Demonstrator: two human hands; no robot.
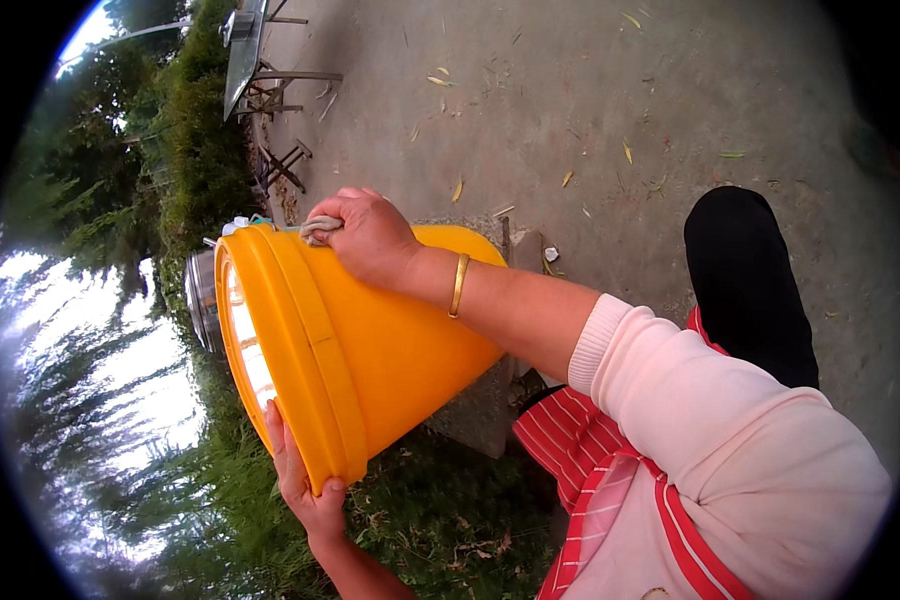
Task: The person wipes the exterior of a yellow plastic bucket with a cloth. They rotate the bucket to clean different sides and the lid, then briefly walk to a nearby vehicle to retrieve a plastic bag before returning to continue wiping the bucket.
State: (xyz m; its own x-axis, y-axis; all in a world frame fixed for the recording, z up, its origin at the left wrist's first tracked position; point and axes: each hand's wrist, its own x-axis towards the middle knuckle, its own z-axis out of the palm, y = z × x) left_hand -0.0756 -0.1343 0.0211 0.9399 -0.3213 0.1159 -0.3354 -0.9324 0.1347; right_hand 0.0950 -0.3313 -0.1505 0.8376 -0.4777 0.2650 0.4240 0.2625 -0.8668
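Observation:
A large yellow plastic bucket with a thick rim stands on a rough stone or concrete slab; the view is turned on its side. My left hand grips the rim, thumb outside and fingers over the edge. Bunched in my right hand is a pale cloth, pressed against the bucket's outer wall just below the rim. A gold bangle circles my right wrist. Bright white patches show inside the mouth, and what they are cannot be told. The bucket's far side is hidden.
Behind the bucket sits a shiny metal vessel, partly covered. A table and a small folding stool stand on concrete ground scattered with leaves. Green plants grow at my left, and a hedge lies beyond.

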